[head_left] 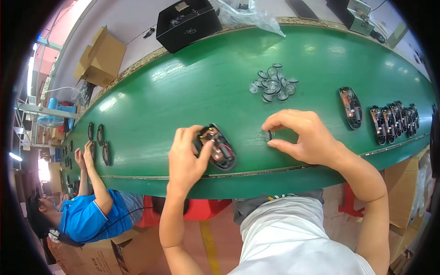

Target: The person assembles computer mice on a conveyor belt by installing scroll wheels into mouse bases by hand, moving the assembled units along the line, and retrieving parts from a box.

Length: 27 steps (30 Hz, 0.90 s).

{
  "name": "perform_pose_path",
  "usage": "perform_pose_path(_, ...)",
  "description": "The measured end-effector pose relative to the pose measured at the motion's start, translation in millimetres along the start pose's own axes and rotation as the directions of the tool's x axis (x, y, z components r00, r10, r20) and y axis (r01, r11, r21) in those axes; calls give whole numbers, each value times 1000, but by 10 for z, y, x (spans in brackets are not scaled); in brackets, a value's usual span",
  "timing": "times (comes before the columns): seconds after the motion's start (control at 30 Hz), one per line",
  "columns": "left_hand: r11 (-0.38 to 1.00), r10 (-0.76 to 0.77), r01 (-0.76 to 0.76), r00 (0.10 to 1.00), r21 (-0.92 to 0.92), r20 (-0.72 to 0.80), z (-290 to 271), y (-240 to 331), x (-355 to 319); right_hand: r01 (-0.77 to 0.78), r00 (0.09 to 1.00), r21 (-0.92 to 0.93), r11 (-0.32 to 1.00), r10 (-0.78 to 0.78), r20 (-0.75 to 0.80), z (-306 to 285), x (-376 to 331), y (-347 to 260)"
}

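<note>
**Two hands at work on an open mouse base on the green belt**

The left hand [188, 153] grips an open mouse base [219, 147], fingers over its far end and thumb pressed on its near side, so the hand is clamped on the shell. The base lies flat on the green belt [192, 87], close to the belt's near edge, its red and metal innards showing. Just to the right of the base, the right hand [305, 137] pinches a small dark scroll wheel [268, 135] between thumb and forefinger, the wheel held just above or on the belt; which, I cannot tell. The two hands are apart.

Beyond the base, farther across the belt, sits a loose pile of clear wheels [274, 83]. Well to the right of the base lies one more open base [350, 107], and past it a tight row of open bases [396, 118]. Far to the left of the base, a co-worker's hands [85, 153] rest among dark shells [101, 142]. Behind the belt's far edge stands a black box [188, 23], with a cardboard carton [101, 57] to its left.
</note>
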<state>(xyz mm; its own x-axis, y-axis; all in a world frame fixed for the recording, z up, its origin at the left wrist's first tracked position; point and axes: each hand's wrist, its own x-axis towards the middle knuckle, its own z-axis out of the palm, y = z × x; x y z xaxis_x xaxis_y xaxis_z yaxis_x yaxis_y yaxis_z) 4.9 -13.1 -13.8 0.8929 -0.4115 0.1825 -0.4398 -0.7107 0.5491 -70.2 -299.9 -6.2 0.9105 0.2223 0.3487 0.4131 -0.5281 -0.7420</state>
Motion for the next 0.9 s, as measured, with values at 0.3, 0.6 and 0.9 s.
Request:
perform_pose_path(0.3,968,231,-220,969,-123,88,459,508,96,73,997,14,997,-73,-38,136,62,42)
perform_pose_path(0.6,941,201,-204,979,-271,-36,690,522,94,141,989,-157,977,-147,-23,227,30,88)
perform_pose_path(0.9,876,150,-121,988,-468,27,744,450,89,121,992,-269,955,-122,14,230,69,39)
